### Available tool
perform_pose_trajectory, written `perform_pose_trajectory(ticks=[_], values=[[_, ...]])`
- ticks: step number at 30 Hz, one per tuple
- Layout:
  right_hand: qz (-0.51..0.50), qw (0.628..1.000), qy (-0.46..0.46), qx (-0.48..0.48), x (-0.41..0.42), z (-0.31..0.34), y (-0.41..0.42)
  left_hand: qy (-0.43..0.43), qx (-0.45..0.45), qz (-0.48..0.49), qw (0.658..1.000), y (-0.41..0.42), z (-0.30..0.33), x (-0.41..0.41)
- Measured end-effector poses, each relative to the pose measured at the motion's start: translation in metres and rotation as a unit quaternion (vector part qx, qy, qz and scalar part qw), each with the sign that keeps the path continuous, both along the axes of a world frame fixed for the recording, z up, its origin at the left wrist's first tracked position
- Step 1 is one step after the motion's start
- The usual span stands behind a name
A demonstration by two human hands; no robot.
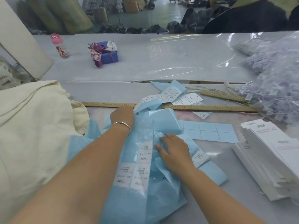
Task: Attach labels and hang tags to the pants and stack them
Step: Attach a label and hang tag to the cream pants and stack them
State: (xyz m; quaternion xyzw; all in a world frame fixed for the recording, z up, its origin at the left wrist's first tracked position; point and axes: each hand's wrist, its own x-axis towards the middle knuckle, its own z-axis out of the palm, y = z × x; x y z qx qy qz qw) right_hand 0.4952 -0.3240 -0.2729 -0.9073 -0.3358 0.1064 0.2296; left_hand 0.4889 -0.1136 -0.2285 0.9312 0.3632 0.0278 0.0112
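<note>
Two hands in view, both on the heap of blue label backing sheets at centre, 6 o'clock side of the frame. Left hand, one metal bangle on its wrist, reaches to 12 o'clock of the heap; fingertips are hidden behind the blue paper, so whether it grips or only rests there cannot be told. Right hand lies flat with fingers spread, pressing on the crinkled blue sheets, holding nothing.

White printed labels stick on the heap, about four readable near the forearms; more on a strip at 12 o'clock. One flat blue sheet with an empty grid, roughly six cells, lies at 2 o'clock of the right hand. One loose hang tag near the strip.

Pants: one cream fabric pile at 9 o'clock, touching the blue heap's left edge.

Two wooden rulers: a long ruler across the table just past the left hand, a short ruler angled at 1 o'clock. One stack of white cards at 3 o'clock. One big bag of tag strings at 2 o'clock. Far table: one pink-capped bottle at 11 o'clock, one blue box with floral cloth beside it.
</note>
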Motion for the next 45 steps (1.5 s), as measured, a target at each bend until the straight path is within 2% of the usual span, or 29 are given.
perform_pose_trajectory(ticks=[1,3,5,6,8,10,11,15,19,22,24,26,29,31,33,37,40,42,45], values=[[-0.001,1.0,0.001,0.029,0.0,0.003,-0.002,-0.031,0.0,0.004,1.0,0.003,0.003,-0.002],[-0.019,0.99,-0.025,0.14,0.0,0.012,-0.005,-0.15,0.0,0.013,0.989,0.002,0.022,-0.008],[-0.092,0.957,-0.028,0.273,-0.002,0.03,-0.004,-0.309,0.033,-0.014,0.95,-0.008,0.053,-0.016],[-0.135,0.932,0.018,0.336,-0.003,0.045,-0.002,-0.373,0.074,-0.053,0.923,-0.016,0.069,-0.022],[-0.151,0.862,0.198,0.441,-0.003,0.079,0.001,-0.449,0.149,-0.16,0.866,-0.038,0.093,-0.039],[-0.094,0.785,0.368,0.489,-0.005,0.11,0.001,-0.451,0.165,-0.243,0.843,-0.065,0.1,-0.061],[-0.077,0.768,0.405,0.491,-0.008,0.121,-0.001,-0.439,0.158,-0.261,0.845,-0.077,0.1,-0.072],[-0.098,0.777,0.419,0.459,-0.026,0.143,-0.006,-0.426,0.086,-0.274,0.858,-0.099,0.095,-0.11],[-0.08,0.738,0.472,0.476,-0.039,0.151,-0.014,-0.423,-0.026,-0.266,0.866,-0.109,0.092,-0.13],[-0.104,0.774,0.4,0.479,-0.046,0.155,-0.019,-0.406,-0.146,-0.282,0.857,-0.118,0.092,-0.147],[-0.12,0.795,0.34,0.487,-0.049,0.157,-0.022,-0.406,-0.278,-0.286,0.822,-0.119,0.098,-0.155],[-0.105,0.808,0.294,0.499,-0.053,0.159,-0.024,-0.427,-0.373,-0.239,0.788,-0.117,0.107,-0.158],[-0.043,0.858,0.201,0.47,-0.058,0.16,-0.027,-0.454,-0.456,-0.153,0.75,-0.108,0.123,-0.153],[-0.004,0.892,0.14,0.43,-0.062,0.161,-0.028,-0.434,-0.508,-0.119,0.735,-0.1,0.132,-0.149],[0.014,0.906,0.105,0.409,-0.064,0.164,-0.028,-0.401,-0.563,-0.099,0.716,-0.096,0.136,-0.146],[0.028,0.931,0.067,0.357,-0.063,0.169,-0.028,-0.39,-0.615,-0.053,0.683,-0.094,0.137,-0.142],[0.0,0.928,0.027,0.372,-0.063,0.173,-0.028,-0.407,-0.615,-0.044,0.674,-0.095,0.137,-0.143],[0.001,0.926,-0.024,0.376,-0.063,0.176,-0.027,-0.415,-0.614,-0.045,0.67,-0.095,0.137,-0.143],[0.018,0.938,-0.121,0.324,-0.063,0.178,-0.025,-0.413,-0.625,-0.051,0.661,-0.096,0.135,-0.144]])
